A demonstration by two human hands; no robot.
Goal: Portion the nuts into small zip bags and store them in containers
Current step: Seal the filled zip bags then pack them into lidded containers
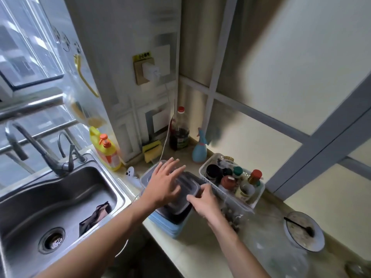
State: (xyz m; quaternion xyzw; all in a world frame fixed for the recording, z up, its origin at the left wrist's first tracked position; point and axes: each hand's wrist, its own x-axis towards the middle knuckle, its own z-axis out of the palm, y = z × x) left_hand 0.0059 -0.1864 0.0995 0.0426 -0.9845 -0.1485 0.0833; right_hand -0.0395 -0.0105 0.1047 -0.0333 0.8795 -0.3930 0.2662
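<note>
A stack of plastic containers stands on the counter beside the sink: a dark container with a clear lid (185,185) on top of light blue containers (170,225). My left hand (164,181) lies flat on the clear lid with fingers spread. My right hand (204,199) pinches the lid's right edge between thumb and fingers. A clear bag holding dark nuts (233,214) lies on the counter just right of my right wrist, partly hidden by it.
A white basket (255,199) of sauce bottles stands right of the stack. A steel sink (60,201) with a dark bag in it is on the left. A bowl (304,231) with a dark spoon sits at the right. Behind are a dark bottle (179,133), blue spray bottle (199,150), yellow soap bottle (105,149).
</note>
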